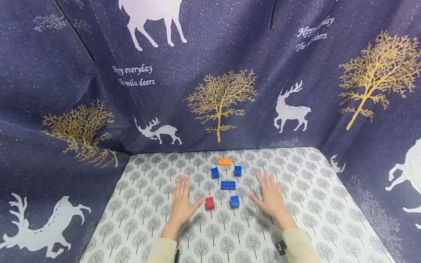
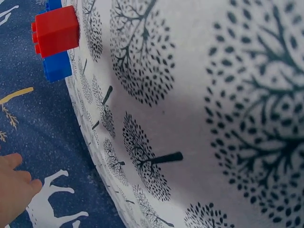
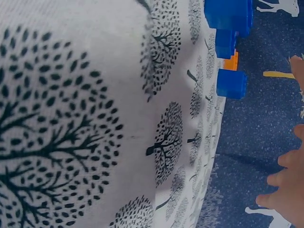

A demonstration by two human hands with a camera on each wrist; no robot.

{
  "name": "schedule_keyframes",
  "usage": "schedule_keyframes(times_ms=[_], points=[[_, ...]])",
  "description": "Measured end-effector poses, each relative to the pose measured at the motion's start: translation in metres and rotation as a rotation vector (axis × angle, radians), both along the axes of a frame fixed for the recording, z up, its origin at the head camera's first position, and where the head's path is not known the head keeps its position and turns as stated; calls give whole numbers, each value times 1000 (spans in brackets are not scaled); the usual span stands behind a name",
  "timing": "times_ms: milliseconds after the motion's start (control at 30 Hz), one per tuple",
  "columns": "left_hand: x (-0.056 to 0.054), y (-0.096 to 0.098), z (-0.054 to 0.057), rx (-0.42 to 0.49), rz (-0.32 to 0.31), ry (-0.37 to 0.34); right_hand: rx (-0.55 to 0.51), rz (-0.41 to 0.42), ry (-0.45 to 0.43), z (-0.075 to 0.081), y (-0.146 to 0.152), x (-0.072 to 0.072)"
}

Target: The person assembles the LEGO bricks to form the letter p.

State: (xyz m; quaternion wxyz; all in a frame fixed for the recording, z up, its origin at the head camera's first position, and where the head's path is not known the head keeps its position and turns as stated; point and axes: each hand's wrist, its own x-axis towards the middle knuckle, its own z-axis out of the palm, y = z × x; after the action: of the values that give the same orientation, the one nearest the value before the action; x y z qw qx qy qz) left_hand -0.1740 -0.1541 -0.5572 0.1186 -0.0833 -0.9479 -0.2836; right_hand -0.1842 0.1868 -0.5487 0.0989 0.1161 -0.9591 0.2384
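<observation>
My left hand (image 1: 181, 205) lies with its fingers straight and spread, its thumb tip close to the left side of a small red brick (image 1: 209, 203). Opposite it, my right hand (image 1: 270, 196) is spread too and holds nothing. Between the hands is a small blue brick (image 1: 234, 201), with a longer blue brick (image 1: 228, 185) behind it. Farther back sit two more small blue bricks, one left (image 1: 215, 173) and one right (image 1: 237, 171). An orange brick (image 1: 224, 161) is the farthest. Only fingertips of each hand show in the wrist views.
The bricks stand apart on a white tablecloth (image 1: 138, 226) printed with grey trees. A dark blue curtain (image 1: 210, 47) with deer and golden trees hangs behind the table and along both its sides.
</observation>
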Motion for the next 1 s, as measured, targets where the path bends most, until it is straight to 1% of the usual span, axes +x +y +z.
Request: schedule_keyframes(times_ms=[133,267,400,567,667,800,933,967,1000], points=[[0,3,1,69,-19,24,-31,25,30,1,-2,0],[-1,6,3,144,-33,25,-58,45,50,1,-5,-1],[-1,9,4,236,-40,-16,-92,66,43,-2,-8,-1],[1,13,3,383,-44,-86,-170,116,14,-2,-13,1],[1,16,2,490,-60,-124,-218,149,-7,-2,-16,0],[0,19,1,625,-115,-162,-292,168,-54,-2,-19,0],[-2,20,1,700,-167,-192,-389,194,-117,-5,-25,2],[0,21,5,723,-185,-200,-409,204,-122,-5,-26,2],[0,22,5,745,-193,-206,-427,209,-132,-7,-27,2]])
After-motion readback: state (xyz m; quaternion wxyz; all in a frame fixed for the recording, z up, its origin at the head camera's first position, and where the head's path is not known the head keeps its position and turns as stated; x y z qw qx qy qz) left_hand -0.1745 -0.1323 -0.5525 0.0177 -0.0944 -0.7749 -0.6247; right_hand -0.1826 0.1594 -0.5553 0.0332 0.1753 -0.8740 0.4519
